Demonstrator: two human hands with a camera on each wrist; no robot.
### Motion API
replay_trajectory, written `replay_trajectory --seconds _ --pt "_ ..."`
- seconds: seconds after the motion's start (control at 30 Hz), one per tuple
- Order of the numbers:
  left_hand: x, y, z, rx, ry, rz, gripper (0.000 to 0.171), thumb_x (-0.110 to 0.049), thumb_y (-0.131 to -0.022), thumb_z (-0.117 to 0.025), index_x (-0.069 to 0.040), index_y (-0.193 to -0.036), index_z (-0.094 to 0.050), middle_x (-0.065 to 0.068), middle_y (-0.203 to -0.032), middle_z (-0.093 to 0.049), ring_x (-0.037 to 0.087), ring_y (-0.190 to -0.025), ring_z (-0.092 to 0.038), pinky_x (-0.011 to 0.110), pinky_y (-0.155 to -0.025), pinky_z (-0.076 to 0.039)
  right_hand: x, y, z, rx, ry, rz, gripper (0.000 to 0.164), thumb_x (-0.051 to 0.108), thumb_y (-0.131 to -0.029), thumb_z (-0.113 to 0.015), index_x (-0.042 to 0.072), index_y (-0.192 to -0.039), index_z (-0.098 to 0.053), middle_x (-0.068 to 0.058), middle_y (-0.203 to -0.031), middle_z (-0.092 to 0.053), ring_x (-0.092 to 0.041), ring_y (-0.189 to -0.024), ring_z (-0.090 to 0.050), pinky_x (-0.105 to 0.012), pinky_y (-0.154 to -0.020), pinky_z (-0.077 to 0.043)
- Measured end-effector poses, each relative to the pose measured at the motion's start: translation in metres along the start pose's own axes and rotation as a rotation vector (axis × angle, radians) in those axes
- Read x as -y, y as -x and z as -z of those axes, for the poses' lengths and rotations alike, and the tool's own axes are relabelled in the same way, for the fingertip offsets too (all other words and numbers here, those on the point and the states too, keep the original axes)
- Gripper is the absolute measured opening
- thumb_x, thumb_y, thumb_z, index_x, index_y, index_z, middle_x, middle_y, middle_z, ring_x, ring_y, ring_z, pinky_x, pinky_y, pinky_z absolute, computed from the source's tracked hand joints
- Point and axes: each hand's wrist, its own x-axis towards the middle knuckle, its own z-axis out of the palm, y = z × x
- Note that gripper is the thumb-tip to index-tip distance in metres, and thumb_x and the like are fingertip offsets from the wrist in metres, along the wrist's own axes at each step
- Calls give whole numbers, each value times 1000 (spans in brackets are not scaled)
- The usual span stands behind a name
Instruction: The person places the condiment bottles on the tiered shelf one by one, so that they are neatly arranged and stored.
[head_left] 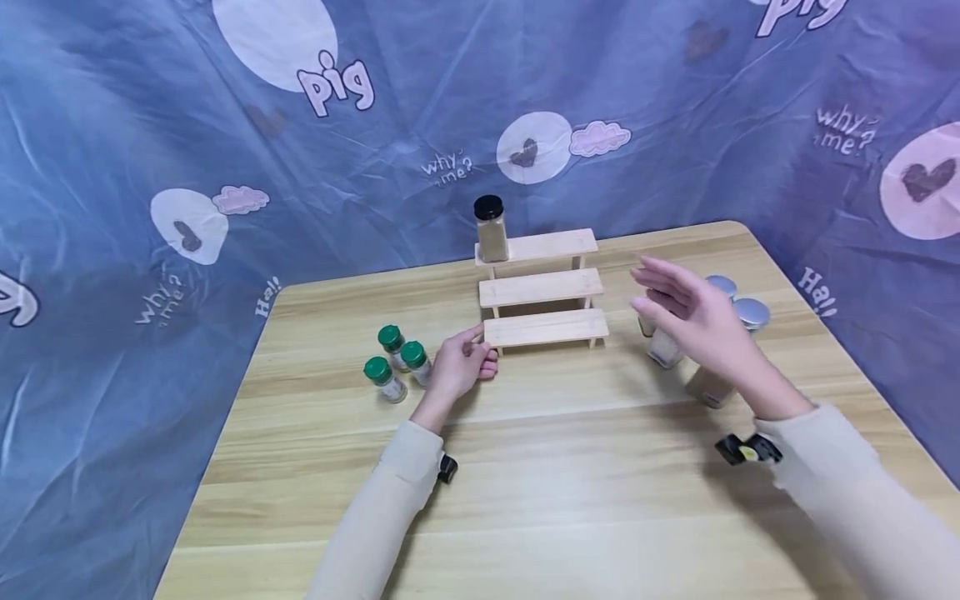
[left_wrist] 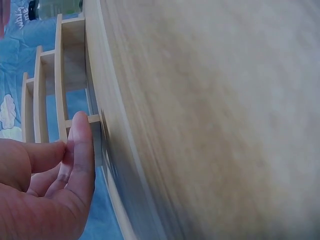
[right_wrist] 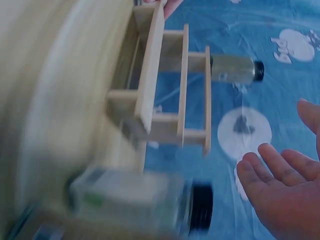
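Note:
A three-step wooden display rack [head_left: 546, 327] stands toward the back of the table. At the left end of its lowest step, my left hand [head_left: 459, 363] pinches the board between thumb and fingers, as the left wrist view also shows. On the left of the top step stands a jar [head_left: 492, 237] with a black lid and tan contents. My right hand [head_left: 701, 321] is raised to the right of the rack, fingers extended and holding nothing. Below it, partly hidden, are a clear jar [head_left: 663, 350] and jars with silver lids [head_left: 752, 312]. The right wrist view shows a black-lidded jar [right_wrist: 135, 200], blurred.
Three small shakers with green lids [head_left: 386, 379] stand left of my left hand. A blue printed cloth [head_left: 405, 117] hangs behind and beside the wooden table [head_left: 570, 500].

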Motion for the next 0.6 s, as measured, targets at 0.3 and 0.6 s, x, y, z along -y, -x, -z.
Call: replay_trajectory --seconds 0.3,0.6 --pt "1 -2 2 1 10 -7 50 -10 -108 -58 -12 -157 -49 20 -106 -79 24 -81 -80 32 -76 -71 -26 69 42 -196 74 12 56 -14 -88 -74 -5 -142 -60 21 -132 -68 8 -124 -62 -2 -107 -48" --pt "2 -1 2 3 19 -3 51 -9 -108 -59 -11 -157 -49 19 -106 -79 18 -77 -79 31 -75 -71 -54 109 51 -241 62 -75 63 -19 -83 -76 -7 -142 -58 25 -128 -68 13 -119 -63 -1 -102 -50"
